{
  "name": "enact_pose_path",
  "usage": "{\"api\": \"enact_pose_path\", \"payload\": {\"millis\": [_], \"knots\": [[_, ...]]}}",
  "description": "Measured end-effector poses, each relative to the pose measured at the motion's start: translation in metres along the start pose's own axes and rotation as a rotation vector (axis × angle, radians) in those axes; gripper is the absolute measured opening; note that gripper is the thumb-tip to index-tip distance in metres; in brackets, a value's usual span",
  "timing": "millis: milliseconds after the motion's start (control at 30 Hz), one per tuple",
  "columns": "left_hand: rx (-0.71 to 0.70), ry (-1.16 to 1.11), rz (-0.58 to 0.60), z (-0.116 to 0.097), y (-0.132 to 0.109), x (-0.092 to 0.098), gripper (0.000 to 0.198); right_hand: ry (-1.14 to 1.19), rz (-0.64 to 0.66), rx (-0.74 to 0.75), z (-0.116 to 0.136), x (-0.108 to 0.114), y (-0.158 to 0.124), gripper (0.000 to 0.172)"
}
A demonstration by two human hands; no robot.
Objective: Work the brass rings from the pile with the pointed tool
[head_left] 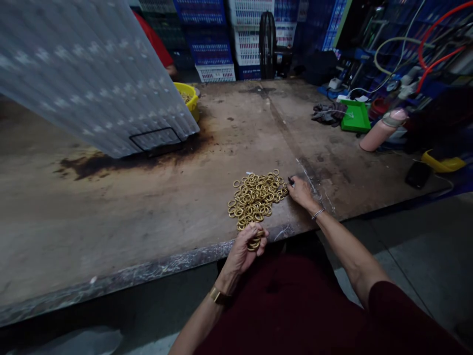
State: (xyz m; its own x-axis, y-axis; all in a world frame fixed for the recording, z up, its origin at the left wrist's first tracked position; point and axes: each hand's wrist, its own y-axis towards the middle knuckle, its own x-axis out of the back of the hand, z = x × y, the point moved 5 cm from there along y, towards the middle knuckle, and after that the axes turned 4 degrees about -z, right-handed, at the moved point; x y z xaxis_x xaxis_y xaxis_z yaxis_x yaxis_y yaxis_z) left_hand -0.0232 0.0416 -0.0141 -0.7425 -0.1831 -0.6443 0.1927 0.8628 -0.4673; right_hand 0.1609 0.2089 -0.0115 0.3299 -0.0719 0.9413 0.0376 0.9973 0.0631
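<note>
In left fingers (263, 242), gold rings (253, 244)

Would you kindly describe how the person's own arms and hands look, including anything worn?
The left hand is ungloved, with a gold-coloured band, possibly a watch, at its wrist. The right hand, also ungloved, has a thin silvery bracelet; a short dark-red sleeve covers that upper arm.

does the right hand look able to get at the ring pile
Likely yes: the right hand is beside the ring pile, nothing visible between them, though the small dark object it seems to hold might hinder it.
</note>
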Motion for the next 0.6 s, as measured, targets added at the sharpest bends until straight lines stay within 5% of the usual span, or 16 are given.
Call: {"api": "enact_pose_path", "payload": {"millis": [333,467,600], "knots": [[0.012,-0.039,0.0,0.002,0.005,0.008,0.035,0.022,-0.016,0.035,0.002,0.001,-0.002,0.024],[-0.093,0.056,-0.109,-0.001,0.009,0.01,0.039,0.217,-0.065,0.242,0.026,0.004,-0.035,0.019],[-0.221,0.181,-0.214,-0.005,0.014,0.014,0.046,0.407,0.044,0.531,0.061,-0.004,-0.083,0.012]]}}
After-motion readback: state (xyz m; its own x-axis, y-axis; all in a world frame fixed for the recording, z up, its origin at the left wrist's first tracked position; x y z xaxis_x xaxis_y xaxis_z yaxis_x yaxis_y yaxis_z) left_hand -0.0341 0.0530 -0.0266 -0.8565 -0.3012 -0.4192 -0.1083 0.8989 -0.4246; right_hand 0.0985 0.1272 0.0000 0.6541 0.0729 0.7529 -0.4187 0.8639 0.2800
